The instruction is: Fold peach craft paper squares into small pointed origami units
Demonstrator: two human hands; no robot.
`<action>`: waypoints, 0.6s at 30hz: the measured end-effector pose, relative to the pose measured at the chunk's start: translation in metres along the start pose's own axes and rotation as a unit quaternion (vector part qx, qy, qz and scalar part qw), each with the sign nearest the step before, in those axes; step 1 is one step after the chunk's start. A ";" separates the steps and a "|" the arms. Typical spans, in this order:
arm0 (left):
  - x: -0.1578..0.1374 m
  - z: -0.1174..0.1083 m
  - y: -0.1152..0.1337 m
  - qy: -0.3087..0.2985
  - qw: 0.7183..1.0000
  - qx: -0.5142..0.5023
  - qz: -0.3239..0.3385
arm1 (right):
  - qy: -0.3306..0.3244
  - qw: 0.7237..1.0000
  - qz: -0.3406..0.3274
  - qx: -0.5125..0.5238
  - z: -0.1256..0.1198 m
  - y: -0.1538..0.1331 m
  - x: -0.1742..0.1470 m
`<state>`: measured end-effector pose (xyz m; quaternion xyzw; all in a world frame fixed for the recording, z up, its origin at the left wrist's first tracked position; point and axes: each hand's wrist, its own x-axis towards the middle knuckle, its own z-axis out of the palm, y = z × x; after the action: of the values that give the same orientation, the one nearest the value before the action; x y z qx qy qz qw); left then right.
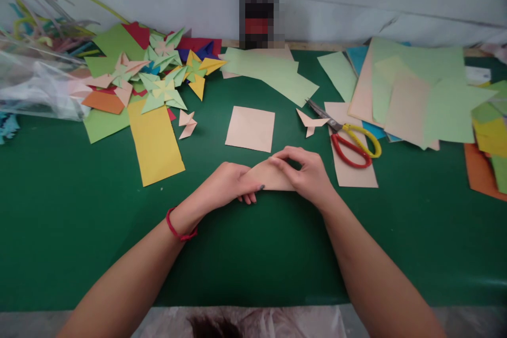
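Observation:
Between my two hands is a folded piece of pale pink paper (269, 177), roughly triangular, held just above the green table. My left hand (233, 182) pinches its left corner, thumb on top and fingertips underneath. At the upper right edge, my right hand (303, 171) grips the paper with thumb and forefinger. A flat pink paper square (250, 129) lies just beyond my hands. Small folded pink pieces rest on either side, one folded piece (188, 124) to the left and another folded piece (312, 121) to the right.
Scissors (348, 140) with red and yellow handles lie on a pink strip (356, 174) at right. Green and pink sheets (420, 95) are piled behind. Several folded paper stars (164, 90) crowd the back left, near a yellow sheet (156, 142) and a plastic bag (43, 84).

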<state>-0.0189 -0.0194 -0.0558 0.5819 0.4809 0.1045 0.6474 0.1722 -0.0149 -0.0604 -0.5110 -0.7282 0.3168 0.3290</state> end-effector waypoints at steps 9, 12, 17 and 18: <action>0.000 -0.005 0.004 0.075 0.995 -0.055 0.040 | 0.085 0.994 0.054 0.046 -0.003 0.006 0.001; 0.003 -0.006 0.003 0.106 0.981 -0.156 0.052 | 0.129 0.986 0.081 0.064 -0.004 0.010 0.001; 0.009 0.007 0.000 0.084 0.971 -0.216 0.067 | 0.187 0.971 0.105 0.104 0.003 0.010 -0.002; 0.009 0.011 0.000 0.083 0.970 -0.217 0.065 | 0.184 0.971 0.105 0.108 0.006 0.008 -0.003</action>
<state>-0.0056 -0.0204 -0.0618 0.4472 0.4597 0.2964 0.7077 0.1721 -0.0159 -0.0707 -0.5953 -0.5591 0.3271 0.4755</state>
